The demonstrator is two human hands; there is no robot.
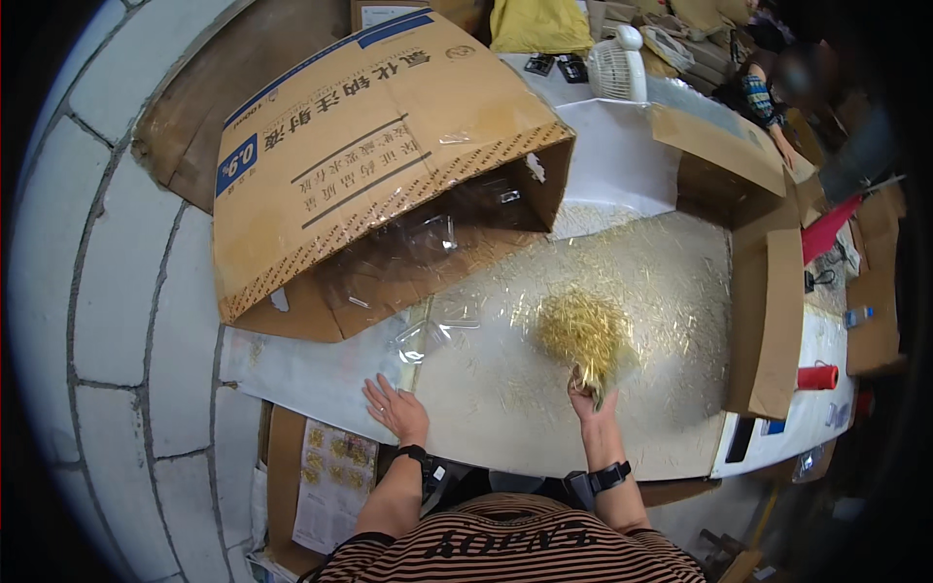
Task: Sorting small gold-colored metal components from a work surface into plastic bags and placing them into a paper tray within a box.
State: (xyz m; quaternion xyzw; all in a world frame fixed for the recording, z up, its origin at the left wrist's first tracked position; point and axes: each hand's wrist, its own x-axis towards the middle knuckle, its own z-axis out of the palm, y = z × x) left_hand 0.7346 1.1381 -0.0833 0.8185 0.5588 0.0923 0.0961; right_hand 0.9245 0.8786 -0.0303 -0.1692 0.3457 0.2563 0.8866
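My left hand lies flat on the white tabletop with fingers spread, holding nothing. Just beyond its fingertips is a clear plastic tray. My right hand is closed at the near edge of a heap of thin gold-coloured metal pieces. From its fingers a thin, pale greenish piece sticks up against the heap; its exact kind cannot be made out. Many loose gold slivers are scattered over the grey work surface around the heap.
A large cardboard carton lies on its side at the left, its open mouth facing me, with clear plastic trays inside. Cardboard walls border the right side. Beyond stand a white fan and another person's arm. A red roll sits far right.
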